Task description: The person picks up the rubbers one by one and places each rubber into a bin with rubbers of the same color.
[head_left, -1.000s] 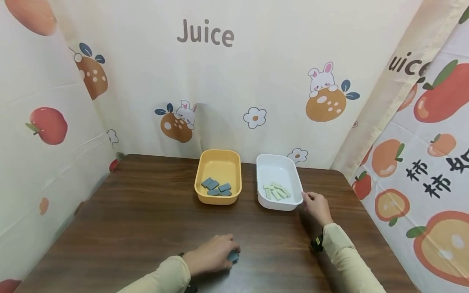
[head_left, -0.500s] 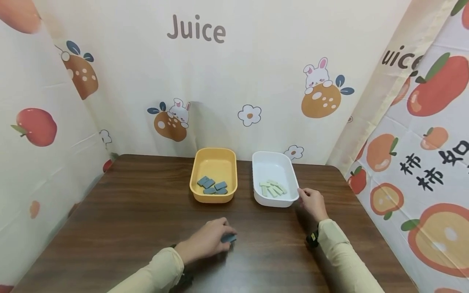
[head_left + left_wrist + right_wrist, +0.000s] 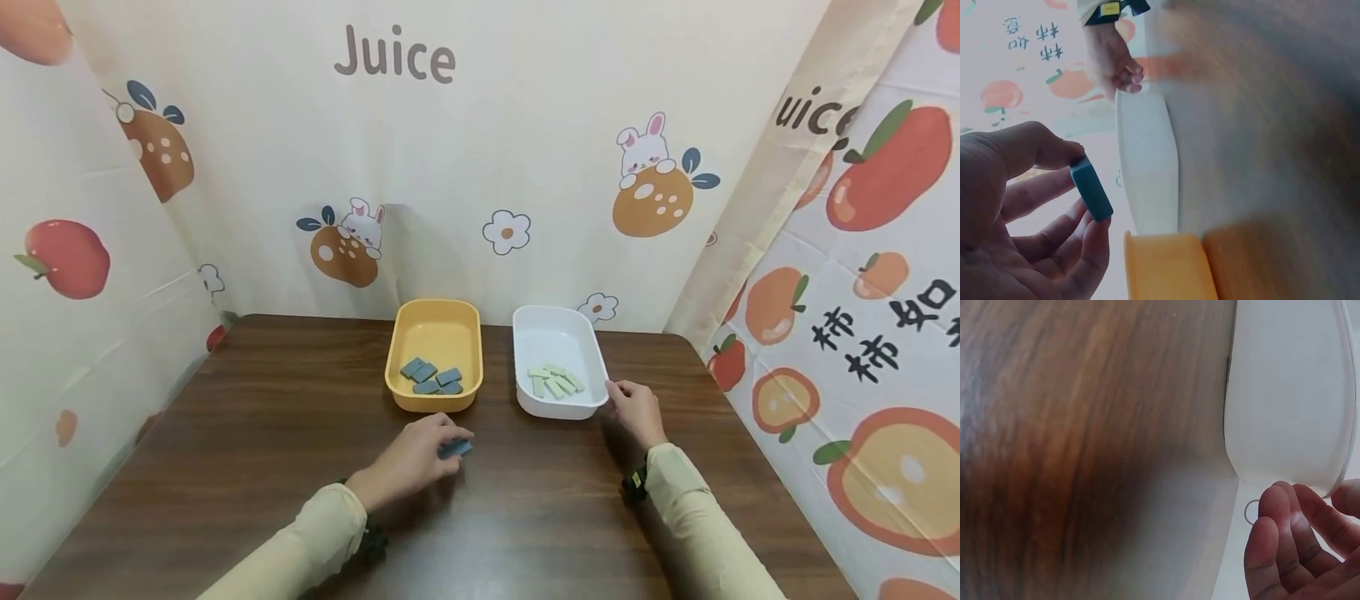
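Note:
My left hand pinches a blue-grey rectangular tile above the table, just in front of the yellow bin. In the left wrist view the tile is held by its ends between thumb and fingertips. Several similar blue-grey tiles lie inside the yellow bin. The white bin beside it holds several pale green pieces. At the white bin's near right corner, my right hand pinches the rim, as the right wrist view shows with thumb and fingers at the edge.
Both bins stand near the back of the brown wooden table, a narrow gap between them. A printed curtain hangs right behind the table's back edge, with more curtain at both sides.
My left hand has lifted the blue-grey tile from the table and carried it forward, toward the yellow bin. The right hand stays at the white bin's rim. The head view has shifted slightly.

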Available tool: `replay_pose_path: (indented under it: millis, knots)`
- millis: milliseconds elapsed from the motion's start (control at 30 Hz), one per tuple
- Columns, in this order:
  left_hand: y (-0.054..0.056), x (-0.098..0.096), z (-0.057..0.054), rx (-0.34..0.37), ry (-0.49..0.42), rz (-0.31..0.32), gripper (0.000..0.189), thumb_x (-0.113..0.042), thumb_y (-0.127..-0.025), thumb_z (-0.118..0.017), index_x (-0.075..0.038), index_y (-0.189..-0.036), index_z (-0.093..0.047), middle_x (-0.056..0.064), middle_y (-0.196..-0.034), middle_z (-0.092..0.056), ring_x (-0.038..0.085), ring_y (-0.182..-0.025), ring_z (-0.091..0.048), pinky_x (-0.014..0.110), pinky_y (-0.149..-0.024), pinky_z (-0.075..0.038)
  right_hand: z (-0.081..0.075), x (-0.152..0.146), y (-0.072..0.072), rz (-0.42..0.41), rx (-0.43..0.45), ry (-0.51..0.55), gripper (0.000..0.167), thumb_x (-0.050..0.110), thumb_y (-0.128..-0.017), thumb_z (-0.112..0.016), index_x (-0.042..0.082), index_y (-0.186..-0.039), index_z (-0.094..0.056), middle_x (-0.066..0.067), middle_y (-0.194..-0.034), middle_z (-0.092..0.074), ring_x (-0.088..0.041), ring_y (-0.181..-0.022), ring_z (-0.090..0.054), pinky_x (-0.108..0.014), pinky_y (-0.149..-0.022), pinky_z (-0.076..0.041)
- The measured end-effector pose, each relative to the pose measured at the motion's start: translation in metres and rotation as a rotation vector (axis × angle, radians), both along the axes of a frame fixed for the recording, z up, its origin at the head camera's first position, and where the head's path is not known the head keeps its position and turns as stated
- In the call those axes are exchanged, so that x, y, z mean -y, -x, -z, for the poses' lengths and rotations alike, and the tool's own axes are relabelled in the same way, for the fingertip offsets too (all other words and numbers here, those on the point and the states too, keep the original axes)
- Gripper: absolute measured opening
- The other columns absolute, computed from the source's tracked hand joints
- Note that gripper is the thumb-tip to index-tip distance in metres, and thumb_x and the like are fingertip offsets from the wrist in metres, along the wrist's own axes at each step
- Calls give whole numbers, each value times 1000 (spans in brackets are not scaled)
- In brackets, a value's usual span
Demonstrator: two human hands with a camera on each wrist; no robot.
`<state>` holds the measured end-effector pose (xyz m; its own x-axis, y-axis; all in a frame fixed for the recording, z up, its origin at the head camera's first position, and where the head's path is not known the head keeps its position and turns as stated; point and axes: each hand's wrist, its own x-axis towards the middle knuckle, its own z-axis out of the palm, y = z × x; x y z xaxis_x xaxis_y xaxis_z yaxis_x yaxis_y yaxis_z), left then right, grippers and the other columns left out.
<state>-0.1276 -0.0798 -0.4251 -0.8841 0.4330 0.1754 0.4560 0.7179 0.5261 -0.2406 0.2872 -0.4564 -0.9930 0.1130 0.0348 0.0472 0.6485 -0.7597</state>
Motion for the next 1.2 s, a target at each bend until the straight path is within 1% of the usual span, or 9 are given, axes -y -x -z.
replay_pose_path:
  millis: [233,333,467,533,633,733,867,1033,1200]
  knots:
    - [9,7,0,-61,-24,-56,32,-16,-82,-73,-14,-114,-72,-5,-93,-60,7,-79,-52,22,-70,-48,3,3,-4,1,31,-6,39,31,-101,-50,-4,-99,-67,-10,-75,-64,-13,-60,-56,-26,-59,-47]
    - [13,9,-2,-50,-48,-84,31,-17,-83,-74,-15,-114,-72,-5,-94,-61,7,-80,-52,23,-71,-48,5,2,-6,3,28,-7,38,29,-101,-50,-4,-98,-67,-12,-75,-64,-13,-60,-56,-26,-58,-46]
    - [23,13,-6,-56,-75,-118,32,-17,-83,-73,-15,-115,-72,-4,-92,-59,9,-80,-54,25,-71,-48,7,1,-7,9,14,-5,37,27,-101,-50,-5,-97,-67,-12,-73,-64,-12,-59,-56,-26,-57,-47]
    - [28,16,-8,-76,-90,-136,32,-15,-82,-73,-14,-114,-73,-3,-91,-60,10,-80,-56,26,-70,-49,7,1,-6,7,14,-4,37,27,-101,-50,-5,-97,-67,-10,-72,-63,-12,-59,-56,-26,-56,-47]
    - [35,20,-10,-82,-112,-158,32,-14,-81,-72,-13,-113,-73,-1,-92,-61,11,-79,-58,27,-69,-51,6,0,-5,8,15,1,37,28,-101,-49,-4,-95,-67,-8,-71,-62,-12,-59,-56,-26,-56,-47]
    - [43,23,-12,-79,-129,-167,33,-13,-82,-71,-11,-114,-73,1,-94,-62,14,-80,-59,30,-70,-52,6,0,-4,10,10,-3,37,28,-101,-49,-4,-95,-67,-8,-71,-63,-12,-58,-56,-26,-56,-47]
    - [53,26,-13,-69,-137,-181,34,-14,-81,-70,-11,-115,-73,2,-99,-63,16,-86,-62,33,-74,-53,5,0,-2,14,6,-5,37,28,-101,-49,-5,-96,-67,-9,-72,-63,-11,-58,-56,-25,-56,-47]
    - [63,29,-14,-43,-115,-188,34,-16,-82,-71,-10,-116,-72,7,-102,-65,21,-89,-62,37,-77,-53,3,1,-2,14,21,-5,38,29,-102,-49,-4,-96,-67,-8,-72,-63,-11,-59,-56,-25,-56,-47]
    - [77,34,-11,-27,-75,-203,34,-15,-85,-70,-10,-118,-70,9,-106,-66,22,-93,-62,40,-81,-53,1,1,-1,16,16,-10,39,31,-102,-49,-3,-95,-67,-8,-72,-63,-12,-59,-56,-26,-57,-46]
